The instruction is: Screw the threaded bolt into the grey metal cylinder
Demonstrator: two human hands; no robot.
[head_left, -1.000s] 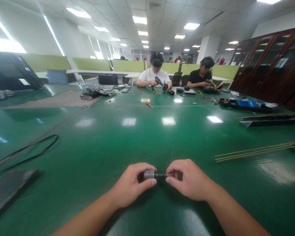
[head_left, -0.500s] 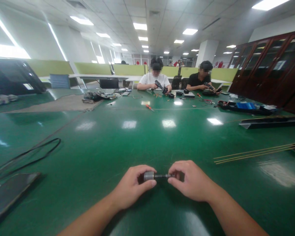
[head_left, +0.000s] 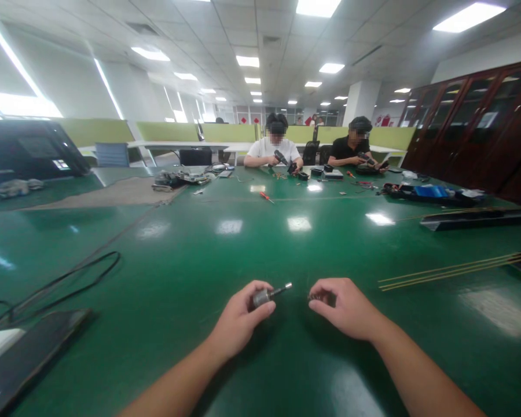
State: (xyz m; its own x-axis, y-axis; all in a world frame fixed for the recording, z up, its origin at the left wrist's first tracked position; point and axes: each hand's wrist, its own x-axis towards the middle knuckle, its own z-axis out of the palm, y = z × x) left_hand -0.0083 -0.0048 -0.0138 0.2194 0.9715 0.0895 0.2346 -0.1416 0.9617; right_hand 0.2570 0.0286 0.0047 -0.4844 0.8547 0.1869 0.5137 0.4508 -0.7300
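My left hand [head_left: 243,313] is closed around a grey metal cylinder with a thin dark shaft [head_left: 261,297]. The shaft points up to the right and ends in a bright silver tip. To the right, apart from that tip, my right hand [head_left: 342,304] pinches a small dark coiled piece that looks like a spring [head_left: 315,297]. Fingers cover part of this piece. Both hands are held just above the green table [head_left: 226,260].
At left lie a black cable [head_left: 99,260] and a dark flat panel [head_left: 47,347]. Thin yellowish rods [head_left: 443,272] lie at right, near a black channel [head_left: 477,219]. An orange screwdriver [head_left: 266,197] lies farther back. Two people sit across the table with power drills.
My hands have moved apart. The coiled piece in my right hand is now off the end of the shaft, and the shaft has tilted upward.
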